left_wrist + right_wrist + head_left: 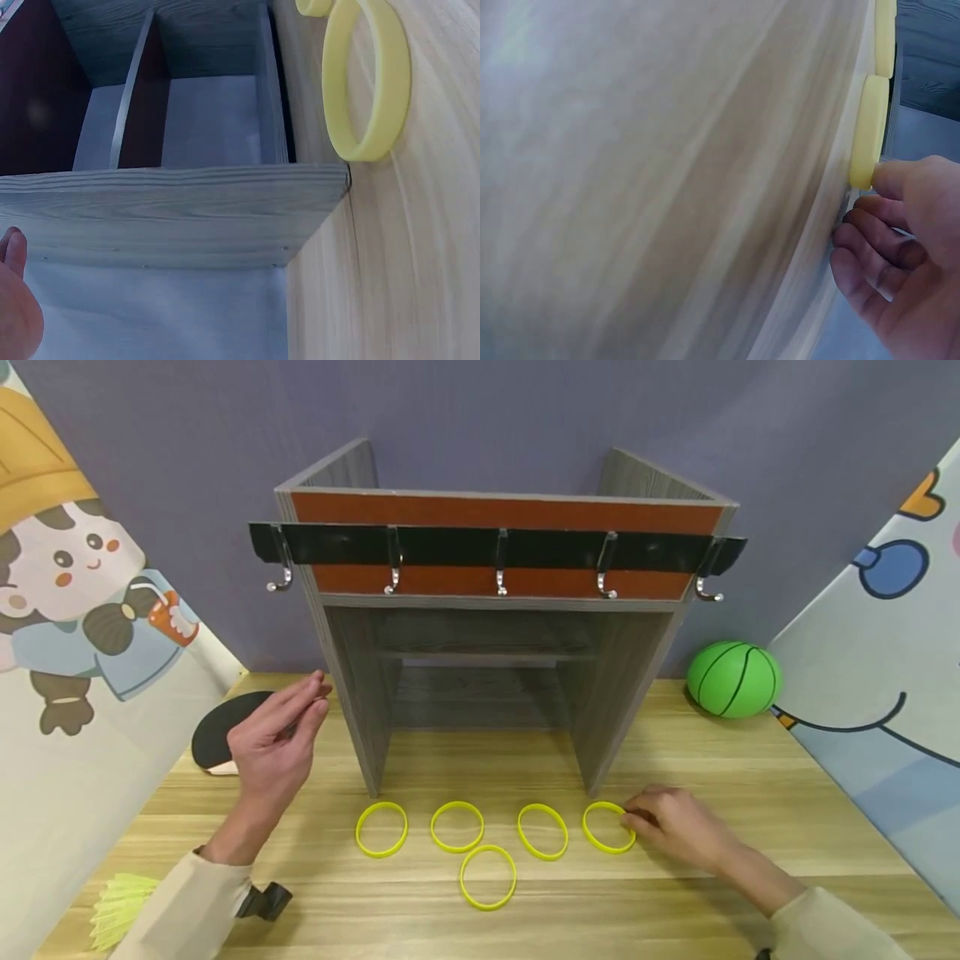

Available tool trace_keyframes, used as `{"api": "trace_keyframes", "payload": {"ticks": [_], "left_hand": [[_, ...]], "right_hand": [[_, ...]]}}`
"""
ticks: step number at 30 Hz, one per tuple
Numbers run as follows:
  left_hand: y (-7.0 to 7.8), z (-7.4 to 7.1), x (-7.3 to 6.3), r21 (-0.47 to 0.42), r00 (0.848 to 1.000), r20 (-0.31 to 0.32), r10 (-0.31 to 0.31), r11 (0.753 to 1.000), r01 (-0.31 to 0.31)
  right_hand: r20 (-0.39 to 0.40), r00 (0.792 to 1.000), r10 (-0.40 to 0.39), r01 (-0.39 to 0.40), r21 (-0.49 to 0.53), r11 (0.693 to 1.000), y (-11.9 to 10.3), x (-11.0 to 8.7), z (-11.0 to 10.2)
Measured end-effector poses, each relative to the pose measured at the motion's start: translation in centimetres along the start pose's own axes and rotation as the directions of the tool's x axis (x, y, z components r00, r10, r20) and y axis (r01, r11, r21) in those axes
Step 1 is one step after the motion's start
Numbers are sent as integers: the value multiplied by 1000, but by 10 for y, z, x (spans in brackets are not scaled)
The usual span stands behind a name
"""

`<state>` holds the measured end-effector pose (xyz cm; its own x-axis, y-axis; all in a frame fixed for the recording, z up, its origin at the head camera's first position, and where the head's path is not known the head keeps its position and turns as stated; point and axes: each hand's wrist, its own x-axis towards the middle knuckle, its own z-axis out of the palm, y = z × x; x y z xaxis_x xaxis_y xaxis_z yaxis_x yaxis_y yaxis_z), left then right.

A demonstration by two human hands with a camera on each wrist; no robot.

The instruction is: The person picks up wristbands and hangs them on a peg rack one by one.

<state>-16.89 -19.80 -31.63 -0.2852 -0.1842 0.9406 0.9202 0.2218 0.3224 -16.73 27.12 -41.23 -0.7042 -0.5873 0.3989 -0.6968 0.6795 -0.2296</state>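
Note:
My right hand (678, 827) pinches the right edge of a thin yellow ring (611, 850) between thumb and forefinger. In the right wrist view, the thumb meets the end of that ring (869, 135), and the other fingers curl below it. Several more yellow rings lie flat on the wooden table: two toward the left (381, 855), one right of centre (549, 857) and one nearer the front (489, 907). My left hand (273, 739) is raised left of the grey shelf unit (352, 693), empty, fingers together and loosely bent.
Across the unit's orange front runs a black rail (450, 543) with several silver hooks (501, 578). A green ball (735, 680) sits at the back right. Behind the left hand lies a black paddle (217, 735); a yellow shuttlecock (120, 910) is at front left.

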Motion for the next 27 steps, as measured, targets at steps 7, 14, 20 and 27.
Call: {"api": "trace_keyframes", "payload": {"ticks": [7,14,20,27], "left_hand": [[-3,5,-1,-193,995,-45,-85,978,75],[-4,7,1,-201,992,-79,-96,976,79],[-4,9,3,-192,991,-96,-98,978,79],[-2,9,4,-134,991,-80,-106,986,95]], "right_hand": [[48,992,115,-120,144,982,-2,1,0],[72,971,227,-238,290,927,3,0,-2],[242,895,374,-445,514,733,7,-5,-11],[352,813,465,-572,635,520,12,-13,-25]]}}
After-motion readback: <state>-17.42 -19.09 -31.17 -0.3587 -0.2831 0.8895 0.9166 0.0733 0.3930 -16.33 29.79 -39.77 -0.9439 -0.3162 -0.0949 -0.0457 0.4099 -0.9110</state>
